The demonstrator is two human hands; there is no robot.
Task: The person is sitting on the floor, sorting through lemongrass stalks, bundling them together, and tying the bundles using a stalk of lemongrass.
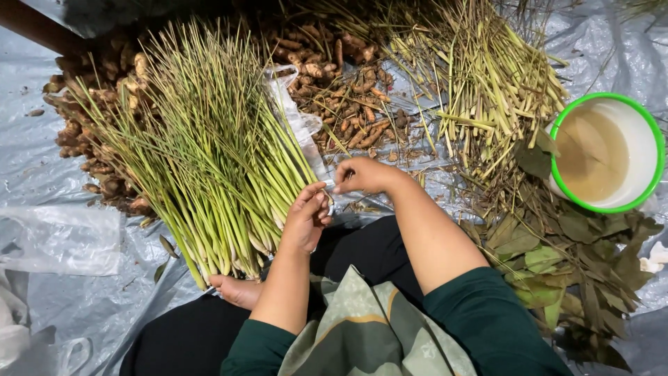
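Fingers of the left hand [306, 216] and right hand [363, 175] pinched narrow on a small pale item, too small to identify, beside the fanned bundle of long green lemongrass stalks [209, 153] on the grey plastic sheet [42, 174]; advisable: steady, close grip near the stalk bases.

**Floor-level produce sorting spot, home or market back area**

Work done seated on the floor, on a grey plastic sheet [42, 174] spread wide. Bulk heaps all round: green lemongrass stalks [209, 160], brown knobbly rhizomes [341, 90], trimmed stalk offcuts [487, 76], loose dried leaves [584, 257]. White basin with green rim [607, 153] holds cloudy water. Clear plastic bags [62, 240] lie nearby. No tabletop; whether home or stall cannot be told.
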